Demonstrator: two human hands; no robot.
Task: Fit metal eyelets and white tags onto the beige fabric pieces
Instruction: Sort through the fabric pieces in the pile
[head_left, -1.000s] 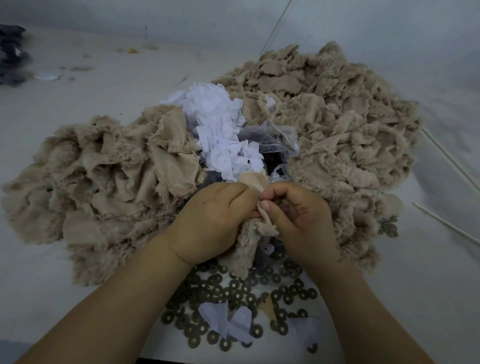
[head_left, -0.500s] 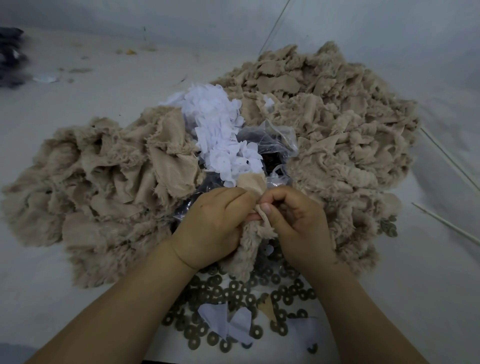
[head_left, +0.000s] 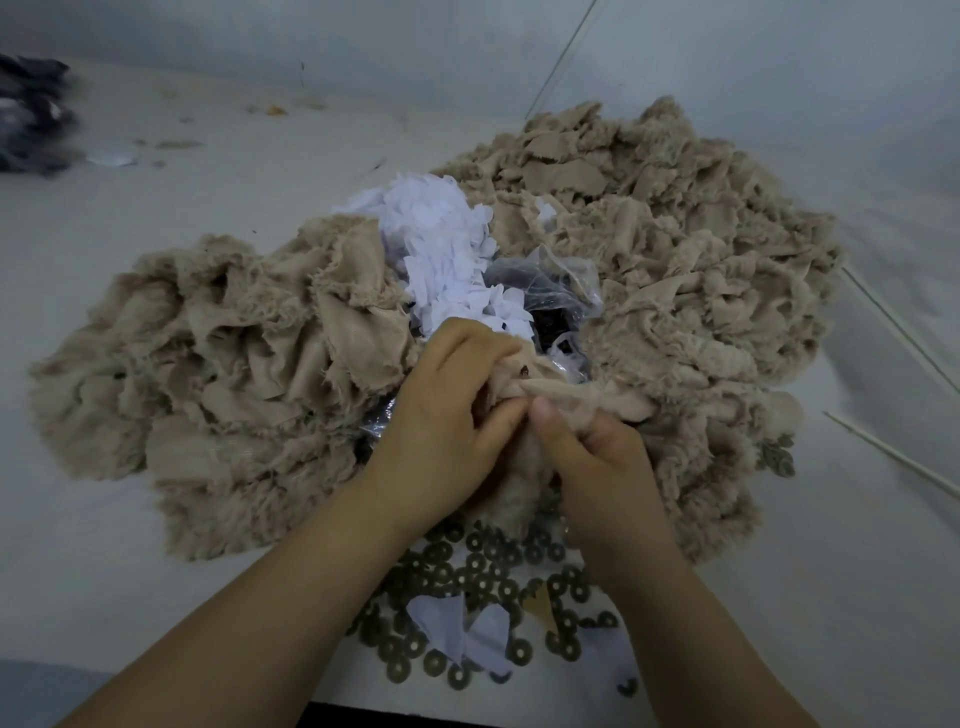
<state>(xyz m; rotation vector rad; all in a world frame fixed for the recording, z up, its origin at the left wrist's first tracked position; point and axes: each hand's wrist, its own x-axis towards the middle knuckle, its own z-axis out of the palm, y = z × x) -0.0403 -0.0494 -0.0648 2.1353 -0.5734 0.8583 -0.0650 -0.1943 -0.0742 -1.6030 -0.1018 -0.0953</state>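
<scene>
Left hand (head_left: 441, 415) and right hand (head_left: 597, 457) both pinch one fuzzy beige fabric piece (head_left: 582, 397); round ring-shaped metal eyelets (head_left: 467, 561) lie scattered below, crumpled white tags (head_left: 441, 249) heaped behind.

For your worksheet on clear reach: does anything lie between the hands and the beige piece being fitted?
Nothing visible does. The left hand and right hand already grip the beige piece directly.

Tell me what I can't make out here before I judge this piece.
- Head view: whether an eyelet or tag sits in the held beige piece; the left hand and right hand cover the work spot.
- Contents of the clear plastic bag: dark, too small to identify.
- Dark bundle, far left: blurred and cut by the frame edge.
- Ring-shaped eyelets: some hidden under both forearms.
</scene>
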